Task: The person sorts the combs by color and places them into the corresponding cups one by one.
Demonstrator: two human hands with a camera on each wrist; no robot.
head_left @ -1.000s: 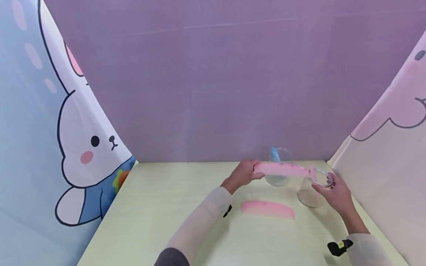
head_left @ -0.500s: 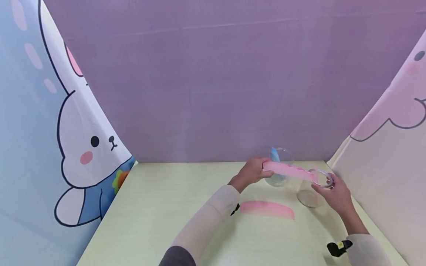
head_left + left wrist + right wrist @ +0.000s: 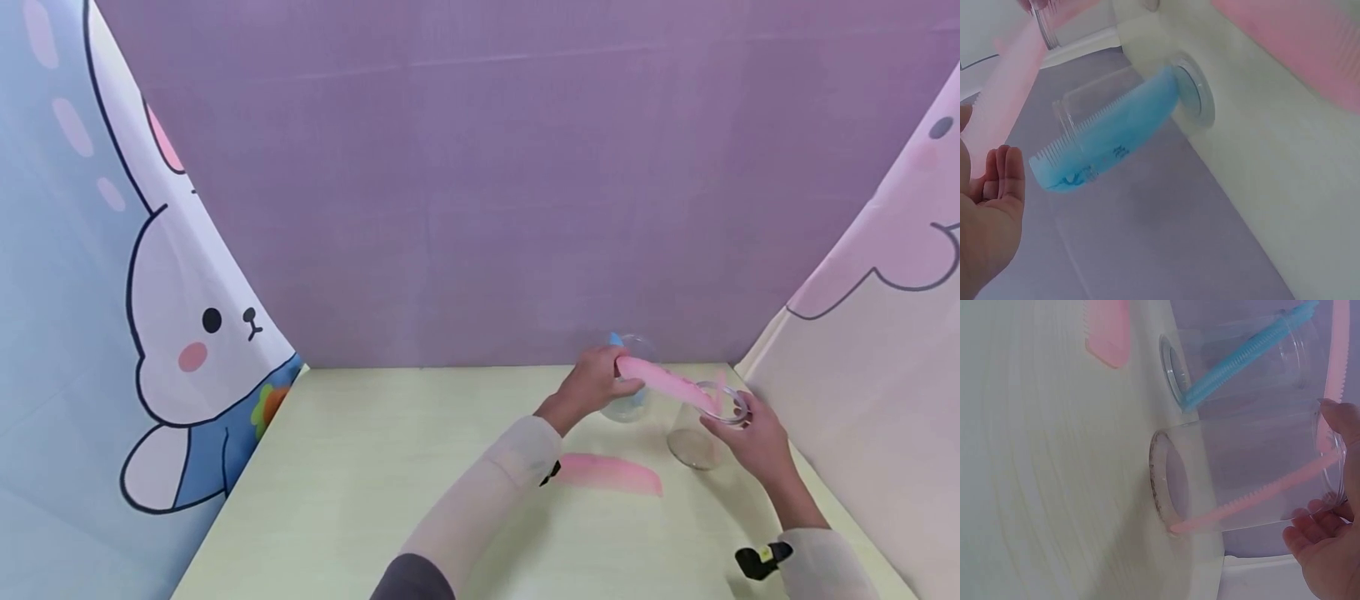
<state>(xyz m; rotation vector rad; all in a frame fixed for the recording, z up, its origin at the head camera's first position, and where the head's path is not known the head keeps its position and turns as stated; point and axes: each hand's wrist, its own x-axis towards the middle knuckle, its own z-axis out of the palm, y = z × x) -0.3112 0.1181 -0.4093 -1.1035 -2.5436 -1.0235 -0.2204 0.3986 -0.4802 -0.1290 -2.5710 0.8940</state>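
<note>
My left hand (image 3: 591, 383) holds a pink comb (image 3: 663, 381) by one end. The other end of that comb slopes down to the mouth of a clear cup (image 3: 690, 440), apparently just inside its rim. My right hand (image 3: 753, 437) grips this cup at the rim, thumb and fingers on opposite sides. Inside it leans a second pink comb (image 3: 1254, 500), plain in the right wrist view. Behind my left hand stands another clear cup (image 3: 1225, 375) with a blue comb (image 3: 1116, 134) tilted in it, sticking out past the rim.
One more pink comb (image 3: 615, 475) lies flat on the pale table (image 3: 375, 467), partly behind my left forearm. A purple cloth wall (image 3: 450, 208) rises at the table's back edge. Printed cloth walls flank the left and right.
My left hand has moved right with the pink comb, whose far end has dropped toward the cup's mouth and now points down into it. My right hand and the cup stay nearly still.
</note>
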